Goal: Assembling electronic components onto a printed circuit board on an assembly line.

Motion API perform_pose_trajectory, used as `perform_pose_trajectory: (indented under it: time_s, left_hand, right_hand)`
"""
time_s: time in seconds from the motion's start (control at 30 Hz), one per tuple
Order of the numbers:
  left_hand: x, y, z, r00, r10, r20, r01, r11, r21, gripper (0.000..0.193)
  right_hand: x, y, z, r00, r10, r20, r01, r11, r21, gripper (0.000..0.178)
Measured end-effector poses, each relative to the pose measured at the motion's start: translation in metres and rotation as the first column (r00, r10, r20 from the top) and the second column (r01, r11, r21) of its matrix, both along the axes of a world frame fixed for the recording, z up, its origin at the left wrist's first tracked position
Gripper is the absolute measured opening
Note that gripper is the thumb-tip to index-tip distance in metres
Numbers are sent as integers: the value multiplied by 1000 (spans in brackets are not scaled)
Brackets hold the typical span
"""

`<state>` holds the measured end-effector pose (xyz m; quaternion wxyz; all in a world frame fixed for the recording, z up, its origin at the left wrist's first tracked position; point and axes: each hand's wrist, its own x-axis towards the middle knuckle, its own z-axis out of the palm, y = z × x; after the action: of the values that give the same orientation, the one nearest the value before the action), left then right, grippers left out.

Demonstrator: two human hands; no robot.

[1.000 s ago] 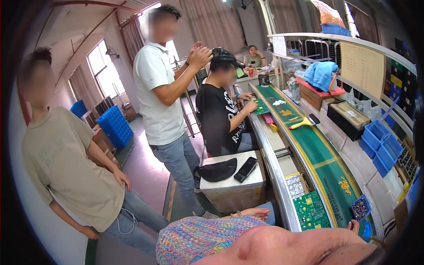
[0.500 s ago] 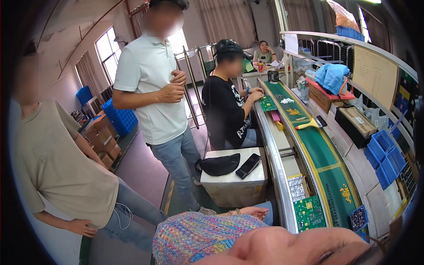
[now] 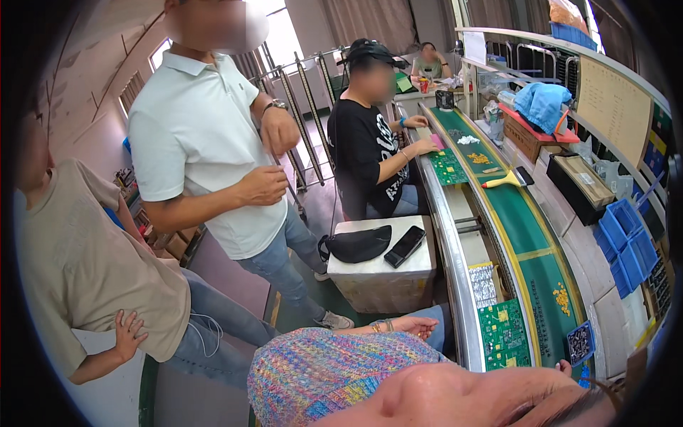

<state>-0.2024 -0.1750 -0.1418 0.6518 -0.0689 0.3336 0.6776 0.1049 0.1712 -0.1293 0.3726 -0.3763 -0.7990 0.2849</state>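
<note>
My left hand (image 3: 415, 326), with bracelets at the wrist, rests by a jeans-clad leg beside the conveyor's metal edge. Its fingers are loosely bent and apart, and I see nothing in them. Only a bit of my right hand (image 3: 563, 366) shows, between the belt and a small blue tray (image 3: 580, 343) of dark parts; the rest is hidden. Nearest to my hands, a green circuit board (image 3: 504, 334) lies along the conveyor's near rail. Beside it is a silvery sheet of small parts (image 3: 482, 286). Small yellow parts (image 3: 561, 298) are scattered on the green belt (image 3: 530, 274).
A yellow-handled brush (image 3: 504, 181) lies across the belt. Blue bins (image 3: 626, 242) stand on the right. A white box (image 3: 384, 277) carries a black pouch (image 3: 359, 244) and a phone (image 3: 405, 246). A seated co-worker (image 3: 370, 135) touches another board (image 3: 448, 167); two people stand left.
The view has shifted slightly. My right fingertips have come into sight by the blue tray. The co-worker's hands have moved apart. The white-shirted person appears nearer, and the other standing person's hand has risen.
</note>
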Motion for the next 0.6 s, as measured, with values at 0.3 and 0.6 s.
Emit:
perform_pose_trajectory:
  time_s: [0.3, 0.6]
  left_hand:
    - [-3, 1, -1, 998, -5, -58, 6, 1000, 27, 15]
    - [-4, -2, -14, 1000, -11, 6, 11, 999, 53, 17]
  right_hand:
    - [-11, -13, 32, 997, -42, 71, 44, 999, -27, 17]
    - [-8, -12, 31, 997, -67, 48, 69, 997, -47, 17]
